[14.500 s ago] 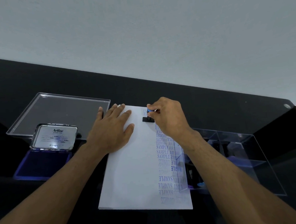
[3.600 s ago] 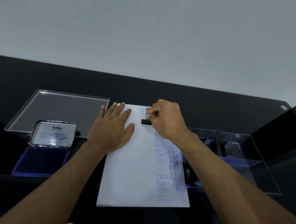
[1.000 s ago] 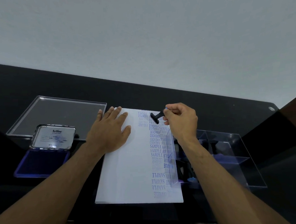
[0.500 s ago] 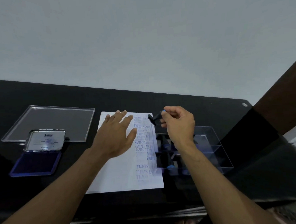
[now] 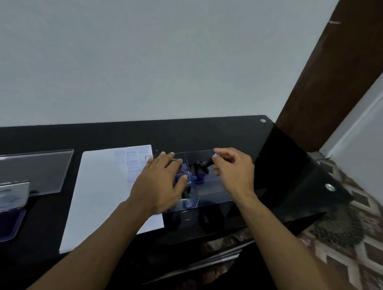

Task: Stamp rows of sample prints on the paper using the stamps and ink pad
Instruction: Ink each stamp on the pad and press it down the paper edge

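Observation:
A white sheet of paper (image 5: 100,194) lies on the black table, with a column of blue prints (image 5: 134,163) near its right edge. My right hand (image 5: 234,171) pinches a small black stamp (image 5: 203,165) and holds it over the clear plastic stamp box (image 5: 210,188) to the right of the paper. My left hand (image 5: 163,181) hovers with fingers spread over the box's left end and the paper's right edge. Several other stamps with blue parts sit inside the box. The open ink pad (image 5: 5,205) stands at the far left.
A clear flat lid (image 5: 32,171) lies behind the ink pad. The black table (image 5: 207,133) ends at the right beside a brown door frame (image 5: 328,71). Patterned floor (image 5: 358,247) shows below right.
My view has swung right. My right hand carried the stamp from the paper's top over to the stamp box. My left hand left the paper and moved right to the box's left end.

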Available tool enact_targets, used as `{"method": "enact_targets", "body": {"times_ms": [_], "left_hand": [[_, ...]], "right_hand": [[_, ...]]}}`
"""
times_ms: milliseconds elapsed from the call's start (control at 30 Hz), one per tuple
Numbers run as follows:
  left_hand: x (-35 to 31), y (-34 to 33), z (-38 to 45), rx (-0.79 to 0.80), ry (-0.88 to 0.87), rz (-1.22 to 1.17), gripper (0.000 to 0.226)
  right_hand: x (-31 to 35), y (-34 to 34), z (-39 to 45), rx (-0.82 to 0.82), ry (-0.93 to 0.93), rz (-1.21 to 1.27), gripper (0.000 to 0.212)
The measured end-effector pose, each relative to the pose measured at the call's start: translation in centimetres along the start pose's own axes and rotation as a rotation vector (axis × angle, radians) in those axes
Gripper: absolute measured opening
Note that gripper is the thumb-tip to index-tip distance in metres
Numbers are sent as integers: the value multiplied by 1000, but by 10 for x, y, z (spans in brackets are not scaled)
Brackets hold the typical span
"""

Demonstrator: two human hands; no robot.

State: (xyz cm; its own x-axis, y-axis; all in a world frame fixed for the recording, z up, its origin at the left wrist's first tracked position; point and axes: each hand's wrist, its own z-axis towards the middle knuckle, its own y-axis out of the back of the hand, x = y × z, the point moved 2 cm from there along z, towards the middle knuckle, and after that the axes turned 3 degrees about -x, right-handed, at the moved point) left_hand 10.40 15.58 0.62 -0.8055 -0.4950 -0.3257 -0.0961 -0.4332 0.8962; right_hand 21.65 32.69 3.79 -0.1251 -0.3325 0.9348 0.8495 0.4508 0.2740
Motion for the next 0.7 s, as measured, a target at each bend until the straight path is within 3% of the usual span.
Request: {"method": "enact_targets", "body": {"times_ms": [200,533,700], "left_hand": [[-34,-19,8,45,-27,27,61],[-38,-35,9,54,-13,48,62],[-35,-38,7,35,-38,61,57]], "right_hand": [[-13,36,-1,2,91,-273,12],[-30,39,-7,194,339,-672,4],[-35,37,2,278,271,-726,10]]}}
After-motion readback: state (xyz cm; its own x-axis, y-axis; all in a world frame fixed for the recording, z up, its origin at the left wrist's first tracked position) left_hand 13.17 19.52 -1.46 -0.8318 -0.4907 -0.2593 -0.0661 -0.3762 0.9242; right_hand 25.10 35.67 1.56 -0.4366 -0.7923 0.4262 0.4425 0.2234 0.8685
